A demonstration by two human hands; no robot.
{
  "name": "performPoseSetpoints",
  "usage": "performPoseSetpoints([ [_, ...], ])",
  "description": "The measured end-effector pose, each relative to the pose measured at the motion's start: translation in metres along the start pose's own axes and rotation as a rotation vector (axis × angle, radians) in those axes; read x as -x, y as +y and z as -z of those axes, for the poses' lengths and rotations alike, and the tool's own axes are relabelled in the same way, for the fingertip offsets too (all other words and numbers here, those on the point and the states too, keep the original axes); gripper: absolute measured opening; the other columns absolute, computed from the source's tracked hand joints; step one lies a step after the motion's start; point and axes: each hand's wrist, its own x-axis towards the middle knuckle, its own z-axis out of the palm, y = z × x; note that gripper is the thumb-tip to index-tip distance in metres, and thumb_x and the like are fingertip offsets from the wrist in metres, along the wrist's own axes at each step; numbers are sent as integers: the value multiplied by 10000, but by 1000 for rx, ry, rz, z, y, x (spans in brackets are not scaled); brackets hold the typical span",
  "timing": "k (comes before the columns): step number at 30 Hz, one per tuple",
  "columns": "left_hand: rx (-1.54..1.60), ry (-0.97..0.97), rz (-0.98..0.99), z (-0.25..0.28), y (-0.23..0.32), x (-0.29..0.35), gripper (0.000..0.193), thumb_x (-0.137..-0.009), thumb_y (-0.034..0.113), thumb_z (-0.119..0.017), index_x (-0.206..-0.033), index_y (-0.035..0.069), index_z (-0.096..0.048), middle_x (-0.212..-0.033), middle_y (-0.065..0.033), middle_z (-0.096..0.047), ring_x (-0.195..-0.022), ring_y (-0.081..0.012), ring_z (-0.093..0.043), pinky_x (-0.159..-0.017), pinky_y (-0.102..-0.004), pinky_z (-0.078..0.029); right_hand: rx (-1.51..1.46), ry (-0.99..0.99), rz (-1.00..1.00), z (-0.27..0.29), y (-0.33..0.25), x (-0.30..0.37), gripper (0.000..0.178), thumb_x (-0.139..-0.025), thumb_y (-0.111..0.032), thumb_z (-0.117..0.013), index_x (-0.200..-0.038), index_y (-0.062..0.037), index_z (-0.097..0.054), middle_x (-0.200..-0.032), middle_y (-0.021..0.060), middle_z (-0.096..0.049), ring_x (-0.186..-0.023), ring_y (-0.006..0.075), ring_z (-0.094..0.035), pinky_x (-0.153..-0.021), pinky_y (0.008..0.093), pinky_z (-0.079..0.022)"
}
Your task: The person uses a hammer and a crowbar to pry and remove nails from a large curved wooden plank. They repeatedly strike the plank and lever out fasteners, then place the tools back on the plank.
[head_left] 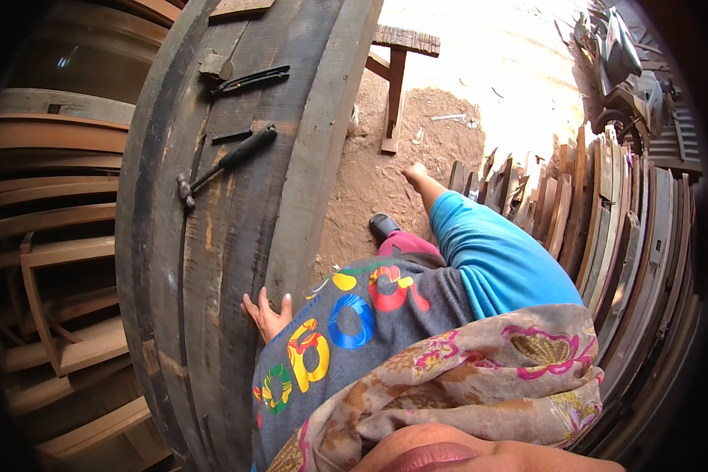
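My left hand (267, 316) rests with spread fingers on the near edge of a dark, worn wooden workbench (244, 236), holding nothing. Away from my body hangs my right hand (417, 172), over the dirt floor beside the bench; its fingers are too small to make out. Farther up the benchtop lies a hammer (232, 153) with a black handle and a metal head. Beyond it are a short dark bar (232, 136) and a black tool with two long handles (252, 80), perhaps pincers. A small wood block (215, 65) sits by that tool.
A flat board (240, 7) lies at the bench's far end. A wooden trestle-like stand (397, 86) is past the bench. Upright planks (606, 212) line the right side, with a motorbike (625, 71) behind. Wooden frames (71, 307) are stacked at left.
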Motion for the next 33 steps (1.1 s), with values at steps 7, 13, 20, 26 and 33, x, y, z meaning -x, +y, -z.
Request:
performPoseSetpoints([
  [7,-37,0,-82,-4,-4,-6,685,-783,371,-720,-1334,68,-449,-1472,-291,-175,-1387,-470,-91,-1078,-562,-218,631,-429,-123,2,225,24,343,-835,-357,-597,-1027,-90,-695,-1112,163,-639,-1035,306,-617,-864,380,-492],
  [13,-51,-5,-180,7,8,-29,673,-768,358,-736,-1319,82,-467,-1468,-289,-189,-1382,-465,-127,-1072,-562,-226,697,-326,106,-39,229,0,240,-791,-226,-588,-952,-114,-724,-1030,141,-670,-952,312,-647,-826,367,-512],
  [20,-231,-63,-264,14,33,-36,671,-763,349,-730,-1325,94,-466,-1485,-264,-174,-1395,-432,-111,-1060,-632,-184,-177,-357,104,-18,47,67,349,-836,-224,-648,-1144,-60,-626,-880,117,-673,-703,183,-640,-563,325,-515],
  [26,-138,-94,-215,6,23,-29,729,-768,441,-702,-1359,108,-437,-1501,-250,-125,-1406,-425,-47,-1067,-648,-145,-787,-333,292,6,-15,115,236,-879,-264,-642,-946,-38,-623,-764,43,-622,-612,118,-581,-519,243,-448],
  [33,-259,-65,129,-15,-18,12,1040,-662,597,-718,-1480,229,-192,-1533,-204,-15,-1412,-418,46,-1035,-713,-88,-926,-169,780,98,-142,157,259,-908,-267,-623,-847,-15,-627,-710,25,-609,-619,91,-557,-569,225,-450],
])
